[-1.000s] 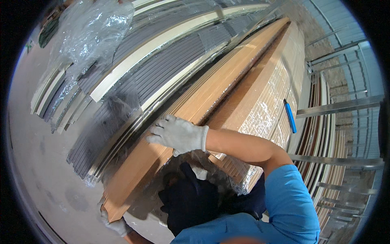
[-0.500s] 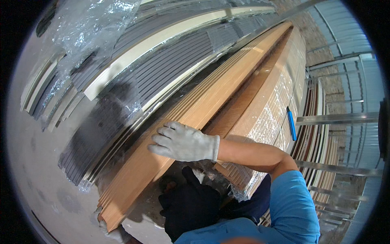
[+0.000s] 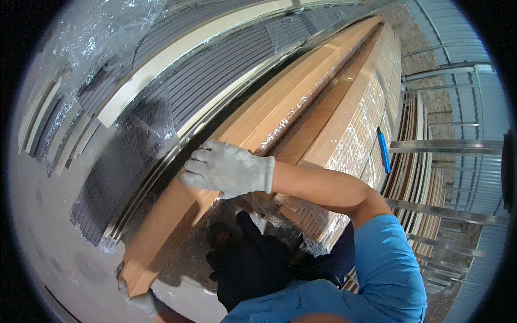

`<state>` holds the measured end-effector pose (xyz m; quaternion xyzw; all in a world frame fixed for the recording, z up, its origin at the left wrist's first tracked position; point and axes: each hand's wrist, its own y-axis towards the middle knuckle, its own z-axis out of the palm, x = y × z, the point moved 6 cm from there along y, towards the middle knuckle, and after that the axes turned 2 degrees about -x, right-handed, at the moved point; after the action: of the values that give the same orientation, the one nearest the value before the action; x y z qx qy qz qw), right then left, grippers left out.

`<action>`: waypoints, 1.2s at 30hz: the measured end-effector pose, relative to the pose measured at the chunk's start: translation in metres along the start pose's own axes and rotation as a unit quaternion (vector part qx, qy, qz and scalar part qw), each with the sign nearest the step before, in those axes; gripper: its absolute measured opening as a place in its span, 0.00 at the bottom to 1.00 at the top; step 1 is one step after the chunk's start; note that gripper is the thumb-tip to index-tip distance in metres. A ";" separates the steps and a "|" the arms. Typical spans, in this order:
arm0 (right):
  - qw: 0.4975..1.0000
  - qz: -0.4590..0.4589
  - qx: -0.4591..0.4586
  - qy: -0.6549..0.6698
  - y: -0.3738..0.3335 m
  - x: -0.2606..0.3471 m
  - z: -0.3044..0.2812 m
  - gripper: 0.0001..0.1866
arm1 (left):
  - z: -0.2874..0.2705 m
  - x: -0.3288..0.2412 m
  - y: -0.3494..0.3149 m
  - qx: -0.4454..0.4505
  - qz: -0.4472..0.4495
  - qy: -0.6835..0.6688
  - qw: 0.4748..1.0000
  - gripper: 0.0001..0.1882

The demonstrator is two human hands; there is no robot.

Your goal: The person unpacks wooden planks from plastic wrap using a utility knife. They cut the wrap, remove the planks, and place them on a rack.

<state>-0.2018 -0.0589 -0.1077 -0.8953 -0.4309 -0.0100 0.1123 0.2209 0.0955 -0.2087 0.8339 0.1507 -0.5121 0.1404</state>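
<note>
A long wood-coloured panel [image 3: 177, 207] runs from the lower left to the far upper right, tilted so that a smooth side faces up. My right hand [image 3: 229, 169], in a light grey glove, is closed over it partway along, its fingers curled across the far edge. At the panel's near end my left hand [image 3: 139, 302], gloved too, grips the end; the panel hides part of its fingers. Beside the panel on the right lies a film-wrapped stack of similar wood-coloured panels [image 3: 344, 145].
Dark grooved panels [image 3: 221, 75] with cream edges lie to the left under clear plastic film [image 3: 102, 37]. A blue pen-like tool [image 3: 383, 151] rests on the wrapped stack. Metal rack bars [image 3: 447, 146] with long strips stand at the right. A black cloth-like shape [image 3: 247, 269] is near my body.
The panel has rolled in my hands: its grooved face has turned away and a smooth side shows. Both hands have shifted slightly left, and the right hand's fingers curl more over the edge.
</note>
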 end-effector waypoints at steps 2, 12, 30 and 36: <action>1.000 0.008 0.009 -0.002 0.004 -0.002 0.003 0.46 | 0.001 0.005 0.003 0.002 -0.046 -0.055 0.997 0.23; 0.999 0.023 0.041 -0.002 0.014 -0.010 0.007 0.46 | 0.022 -0.008 0.019 -0.043 -0.324 -0.329 0.886 0.29; 0.998 0.012 -0.023 0.058 0.014 -0.014 0.005 0.42 | 0.029 -0.027 0.019 -0.026 -0.319 -0.326 0.890 0.31; 0.998 0.009 -0.019 0.053 0.014 -0.013 0.006 0.43 | 0.028 -0.024 0.019 -0.044 -0.329 -0.322 0.887 0.31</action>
<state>-0.1992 -0.0762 -0.1178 -0.8993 -0.4162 -0.0648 0.1176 0.1951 0.0647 -0.1981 0.5191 0.3854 -0.7618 0.0414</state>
